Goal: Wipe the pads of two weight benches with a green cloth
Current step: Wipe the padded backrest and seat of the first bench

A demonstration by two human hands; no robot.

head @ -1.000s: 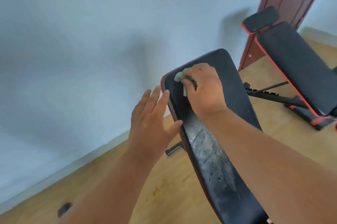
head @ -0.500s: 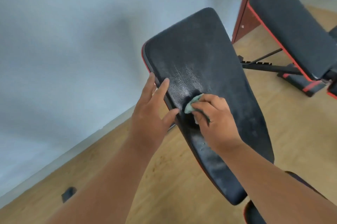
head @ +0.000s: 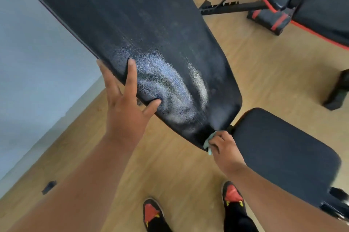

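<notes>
The tilted black back pad [head: 132, 29] of the near bench fills the upper middle, with a shiny wet streak near its lower end. My left hand [head: 124, 103] grips the pad's left edge, thumb on top. My right hand [head: 224, 146] holds the bunched green cloth [head: 208, 142] against the pad's bottom end, beside the bench's black seat pad [head: 279, 152]. A second bench [head: 321, 5] with black pads and red trim stands at the top right.
A pale wall [head: 37, 61] runs along the left above a light wooden floor [head: 255, 65]. My two black and red shoes [head: 233, 196] stand below the bench. A small dark object [head: 49, 187] lies on the floor at the lower left.
My right hand has slid the cloth down the back pad from its top to its bottom end. The view has tipped downward, and my left hand has shifted lower along the pad's edge.
</notes>
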